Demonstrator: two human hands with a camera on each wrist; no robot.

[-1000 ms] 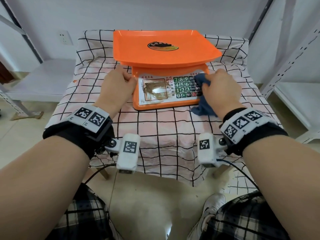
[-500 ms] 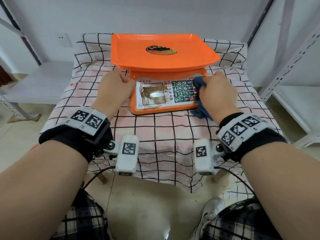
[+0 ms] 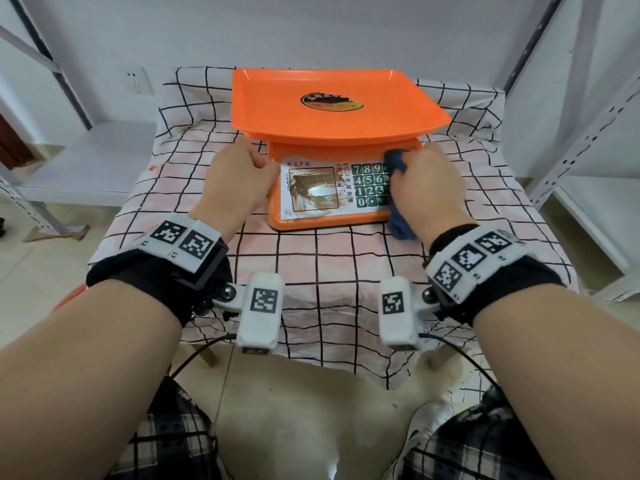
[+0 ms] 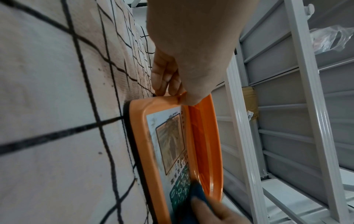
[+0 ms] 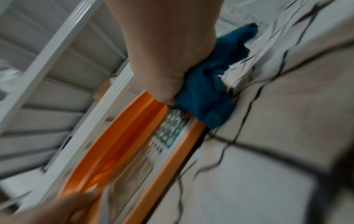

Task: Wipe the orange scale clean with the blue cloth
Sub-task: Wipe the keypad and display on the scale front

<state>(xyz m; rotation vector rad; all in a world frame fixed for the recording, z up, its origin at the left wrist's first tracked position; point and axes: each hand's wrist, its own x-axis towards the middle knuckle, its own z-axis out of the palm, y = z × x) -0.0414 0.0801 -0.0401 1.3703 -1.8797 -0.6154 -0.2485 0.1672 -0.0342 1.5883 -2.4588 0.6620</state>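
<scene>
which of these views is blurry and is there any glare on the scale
Right wrist view: heavy motion blur smears the orange scale and blue cloth. Left wrist view: mostly sharp, soft only at the cloth near the bottom edge. Head view: sharp, bowed by the wide lens, with a pale glare patch on the display window.

left hand [image 3: 239,181] curled, right hand [image 3: 427,188] fisted

Orange scale [image 3: 332,140]: upright on the checked tablecloth [image 3: 329,268] I see before me, wide pan on top, sloped front panel with brown smears over the display window and green number keys.
Blue cloth [image 3: 396,161]: bunched, pressed on the scale's right-hand keys, one end trailing onto the tablecloth.
</scene>
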